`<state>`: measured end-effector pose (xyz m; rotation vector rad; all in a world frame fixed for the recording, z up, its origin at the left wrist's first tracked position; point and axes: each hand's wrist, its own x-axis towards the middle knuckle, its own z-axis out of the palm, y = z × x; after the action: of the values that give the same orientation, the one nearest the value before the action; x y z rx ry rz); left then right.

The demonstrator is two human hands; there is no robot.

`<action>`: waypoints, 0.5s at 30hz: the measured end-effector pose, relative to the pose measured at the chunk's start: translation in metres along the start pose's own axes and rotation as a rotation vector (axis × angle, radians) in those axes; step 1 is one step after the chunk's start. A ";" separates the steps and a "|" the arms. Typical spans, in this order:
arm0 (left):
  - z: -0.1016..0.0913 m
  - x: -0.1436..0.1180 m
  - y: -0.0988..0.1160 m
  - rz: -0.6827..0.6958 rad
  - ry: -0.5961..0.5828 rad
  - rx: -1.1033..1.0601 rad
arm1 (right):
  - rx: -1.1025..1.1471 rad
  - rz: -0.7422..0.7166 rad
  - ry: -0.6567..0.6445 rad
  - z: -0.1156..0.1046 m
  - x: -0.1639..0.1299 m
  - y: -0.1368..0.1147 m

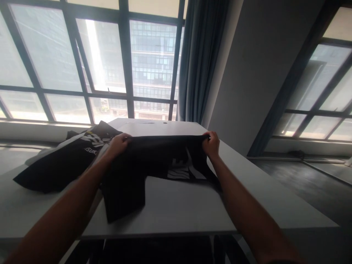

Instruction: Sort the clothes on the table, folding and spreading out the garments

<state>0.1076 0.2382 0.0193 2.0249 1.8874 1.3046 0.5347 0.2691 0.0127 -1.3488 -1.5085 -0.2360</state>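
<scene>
Garment (150,157), likely light, limp and best held along its top edge, stretches between left hand (118,144) and right hand (211,145), both pinching that edge over the counter (184,209).

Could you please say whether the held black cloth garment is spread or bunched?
Spread along its top edge: the black cloth garment spans straight between the left hand and right hand.

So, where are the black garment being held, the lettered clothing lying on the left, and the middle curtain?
Held black garment (156,156): head view, stretched upper cloth.
Lettered black clothing (64,163): head view, plain black part.
Blue-grey curtain (200,60): head view, midway up its folds.
</scene>
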 end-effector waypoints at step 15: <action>0.017 -0.038 0.022 0.146 -0.834 0.094 | -0.263 0.115 -0.916 0.029 -0.017 0.024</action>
<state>0.1397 0.2088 0.0012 2.2610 1.4264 0.2626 0.5353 0.2878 -0.0237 -1.8819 -2.1794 0.3216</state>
